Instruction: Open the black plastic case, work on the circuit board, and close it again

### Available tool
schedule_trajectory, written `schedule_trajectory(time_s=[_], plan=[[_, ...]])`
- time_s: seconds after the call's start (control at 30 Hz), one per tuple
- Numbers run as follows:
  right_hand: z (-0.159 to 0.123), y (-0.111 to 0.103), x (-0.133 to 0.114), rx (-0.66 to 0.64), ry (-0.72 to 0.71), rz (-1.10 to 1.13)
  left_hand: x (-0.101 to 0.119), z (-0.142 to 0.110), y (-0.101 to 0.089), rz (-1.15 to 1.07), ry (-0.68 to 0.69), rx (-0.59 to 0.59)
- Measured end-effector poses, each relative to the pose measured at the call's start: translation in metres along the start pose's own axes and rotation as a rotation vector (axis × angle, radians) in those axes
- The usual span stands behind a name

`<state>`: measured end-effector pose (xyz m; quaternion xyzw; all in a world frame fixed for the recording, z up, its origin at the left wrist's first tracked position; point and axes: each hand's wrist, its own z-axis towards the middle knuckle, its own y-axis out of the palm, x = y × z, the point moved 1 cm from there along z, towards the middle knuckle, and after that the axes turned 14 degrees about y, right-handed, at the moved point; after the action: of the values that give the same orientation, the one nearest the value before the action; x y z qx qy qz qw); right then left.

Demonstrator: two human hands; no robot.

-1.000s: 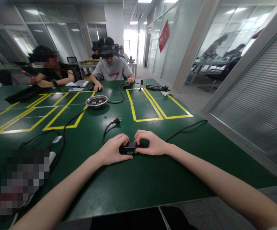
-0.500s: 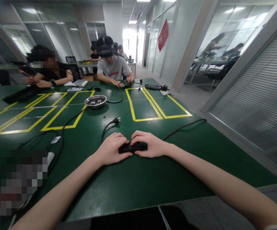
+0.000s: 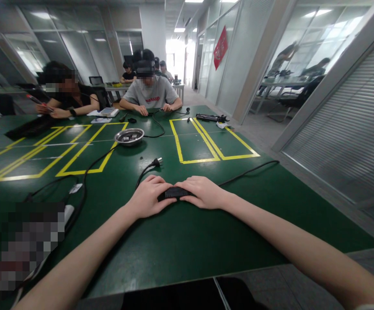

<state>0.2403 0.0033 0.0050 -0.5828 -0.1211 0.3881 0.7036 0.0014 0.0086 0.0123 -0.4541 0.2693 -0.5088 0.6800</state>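
Both my hands grip a black power adapter (image 3: 176, 192) on the green table (image 3: 180, 254). My left hand (image 3: 148, 197) is closed round its left end, thumb along the near side and fingers over the top. Round the right end, my right hand (image 3: 205, 192) is closed in the same way. Only the ribbed middle of the case shows; its ends are hidden by my fingers. A cord with a black plug (image 3: 157, 162) curves out beyond my left hand. From behind my right hand a black cable (image 3: 251, 173) runs off to the right.
A metal bowl (image 3: 129, 137) with small metal parts stands farther back. Yellow tape (image 3: 200, 162) marks rectangles on the table. A folded black tripod-like item (image 3: 211, 117) lies at the far edge. Across the table a person in a grey shirt (image 3: 153, 92) handles a dark item; another sits left.
The green circuit board that showed under the black cover is now out of sight, and the ribbed case side faces me. My fingers have flattened over the adapter. The person opposite has shifted their hands.
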Motion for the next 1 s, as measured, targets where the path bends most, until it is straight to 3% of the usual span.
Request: schedule_trajectory(time_s=[0.17, 0.33, 0.43, 0.6, 0.77, 0.9, 1.0], plan=[[-0.0013, -0.0015, -0.0019, 0.032, -0.025, -0.032, 0.0017, 0.0015, -0.0019, 0.034, 0.007, -0.019], [-0.0027, 0.0008, -0.0007, 0.176, -0.119, -0.091, 0.005, 0.0017, -0.0042, -0.015, -0.001, 0.033], [-0.0035, 0.0004, 0.0005, 0.28, -0.223, -0.193, 0.0079, 0.002, -0.0038, -0.125, -0.114, 0.087], [-0.0029, -0.0017, -0.0014, 0.373, -0.264, -0.267, 0.0088, 0.0025, 0.0002, -0.316, -0.31, 0.053], [-0.0002, 0.0014, 0.0024, 0.278, -0.132, -0.219, 0.0051, 0.0008, -0.0008, -0.228, -0.206, 0.177], [-0.0009, 0.0046, 0.0054, 0.17, 0.036, -0.071, 0.0026, -0.0013, 0.0002, -0.05, -0.05, 0.189], [-0.0013, 0.0052, 0.0033, 0.159, 0.074, 0.0, 0.0005, -0.002, 0.0027, 0.008, -0.004, 0.163]])
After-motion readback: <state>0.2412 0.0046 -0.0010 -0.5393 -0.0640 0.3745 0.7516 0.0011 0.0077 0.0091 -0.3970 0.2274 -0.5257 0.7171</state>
